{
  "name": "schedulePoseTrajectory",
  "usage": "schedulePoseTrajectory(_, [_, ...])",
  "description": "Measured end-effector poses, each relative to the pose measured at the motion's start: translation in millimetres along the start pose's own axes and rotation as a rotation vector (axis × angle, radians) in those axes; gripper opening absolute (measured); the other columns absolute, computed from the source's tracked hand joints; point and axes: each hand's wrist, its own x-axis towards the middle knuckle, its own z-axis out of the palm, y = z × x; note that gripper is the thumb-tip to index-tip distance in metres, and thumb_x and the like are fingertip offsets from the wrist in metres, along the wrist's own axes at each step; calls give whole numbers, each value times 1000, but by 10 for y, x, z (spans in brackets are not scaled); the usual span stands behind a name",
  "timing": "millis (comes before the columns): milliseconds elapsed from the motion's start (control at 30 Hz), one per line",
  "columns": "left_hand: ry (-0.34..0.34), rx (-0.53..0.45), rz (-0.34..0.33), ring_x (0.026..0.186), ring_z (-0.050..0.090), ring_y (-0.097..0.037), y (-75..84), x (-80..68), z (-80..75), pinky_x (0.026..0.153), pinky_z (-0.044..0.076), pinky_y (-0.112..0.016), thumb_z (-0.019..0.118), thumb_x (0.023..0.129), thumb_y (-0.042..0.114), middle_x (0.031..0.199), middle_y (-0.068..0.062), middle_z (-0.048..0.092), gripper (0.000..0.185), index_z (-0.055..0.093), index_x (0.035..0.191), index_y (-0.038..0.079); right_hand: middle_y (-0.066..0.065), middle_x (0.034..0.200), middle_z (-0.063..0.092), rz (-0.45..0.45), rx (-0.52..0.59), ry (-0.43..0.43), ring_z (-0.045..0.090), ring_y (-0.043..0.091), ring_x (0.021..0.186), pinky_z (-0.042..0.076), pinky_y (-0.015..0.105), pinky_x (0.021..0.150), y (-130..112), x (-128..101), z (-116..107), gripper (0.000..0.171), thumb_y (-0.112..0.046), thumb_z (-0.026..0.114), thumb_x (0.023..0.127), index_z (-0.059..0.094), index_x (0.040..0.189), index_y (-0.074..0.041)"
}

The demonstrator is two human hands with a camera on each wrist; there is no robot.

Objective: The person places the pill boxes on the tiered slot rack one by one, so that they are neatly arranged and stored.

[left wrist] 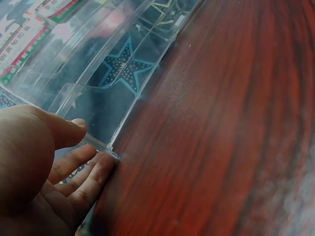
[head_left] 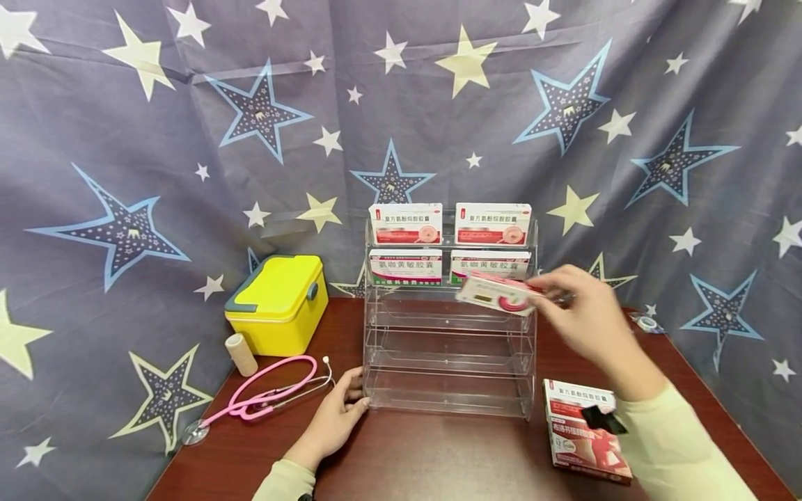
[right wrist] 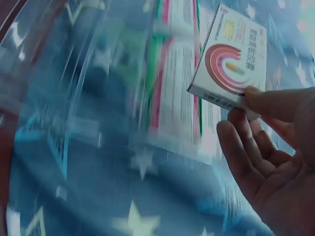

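Right hand [head_left: 589, 313] pinching medicine box [head_left: 498, 293] before rack [head_left: 447, 390], left hand [head_left: 335, 417] relaxed, steadying its corner.

A dark red-brown wooden bench [head_left: 438, 459] stands before a grey-blue cloth backdrop [head_left: 125, 139] patterned with pale yellow, white and blue-outlined stars. The clear acrylic tiered rack [head_left: 447, 348] holds white boxes with red bands [head_left: 406, 223] above white boxes with green bands [head_left: 405, 266]. The held white carton [head_left: 498, 293] bears pink-red arcs. Nearby: a yellow case with grey trim [head_left: 278, 303], a pink stethoscope [head_left: 269, 396], a beige bandage roll [head_left: 241, 354].
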Motion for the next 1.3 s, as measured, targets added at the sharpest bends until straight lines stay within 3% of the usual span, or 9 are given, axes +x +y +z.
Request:
schedulePoseTrajectory(233, [-5, -5, -6, 113, 67, -31, 18, -8, -8, 88, 57, -30, 69, 99, -3, 128, -15, 65, 54, 52, 147, 13, 0, 98, 73, -14, -25, -125, 72, 16, 80, 58, 41, 72, -312, 309, 723, 18, -11, 87, 87, 79, 103, -13])
schedulePoseTrajectory(367, [2, -9, -13, 112, 67, -29, 18, -12, -7, 87, 57, -30, 70, 98, -3, 127, -13, 65, 54, 53, 147, 13, 0, 101, 72, -14, -57, -198, 74, 16, 82, 60, 40, 75, -411, 356, 1068, 15, -13, 86, 89, 77, 100, -15])
schedulePoseTrajectory(533, [7, -11, -9, 111, 67, -29, 4, -20, 8, 87, 58, -30, 70, 98, -4, 128, -14, 65, 55, 52, 147, 12, -2, 95, 69, 1, -79, -229, 69, 15, 82, 58, 36, 73, -485, 358, 1358, 11, -15, 84, 91, 76, 97, -17])
schedulePoseTrajectory(800, [-8, -1, -26, 113, 66, -29, 28, -18, 6, 88, 57, -30, 69, 99, -1, 130, -15, 64, 54, 52, 148, 14, -4, 98, 69, 56, -27, -292, 69, 14, 83, 58, 34, 73, -501, 314, 1575, 8, -16, 80, 95, 79, 102, -17])
schedulePoseTrajectory(1300, [-6, 9, -20, 112, 66, -29, 27, -17, 2, 87, 57, -30, 70, 99, 0, 129, -15, 65, 54, 52, 147, 15, -4, 97, 65, 55, -6, -275, 68, 11, 82, 58, 33, 73, -440, 273, 1657, 10, -13, 81, 94, 78, 102, -17])
